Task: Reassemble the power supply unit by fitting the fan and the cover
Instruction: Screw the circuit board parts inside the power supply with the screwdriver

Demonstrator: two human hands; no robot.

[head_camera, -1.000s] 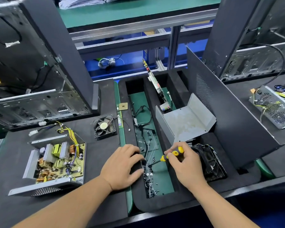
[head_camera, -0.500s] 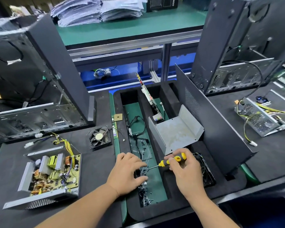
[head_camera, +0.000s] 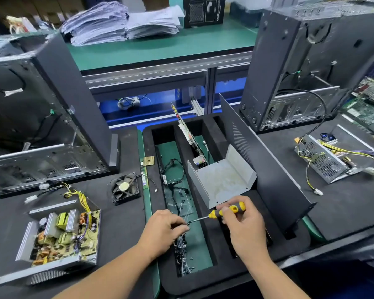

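The open power supply unit, its circuit board bare, lies on the mat at the left. A black fan sits behind it on the mat. The grey metal cover stands in the foam tray at the middle. My right hand grips a yellow-and-black screwdriver whose tip points left to my left hand. My left hand's fingers are curled at the tip, over a heap of screws in the tray's long slot; whether they pinch a screw is hidden.
Open computer cases stand at the left and right. A black side panel leans in the tray. A second power supply with yellow wires lies at the right. A circuit card stands in the tray.
The view has tilted up and pulled back. Both hands stayed over the screw slot; the screwdriver tip now meets my left hand's fingertips.
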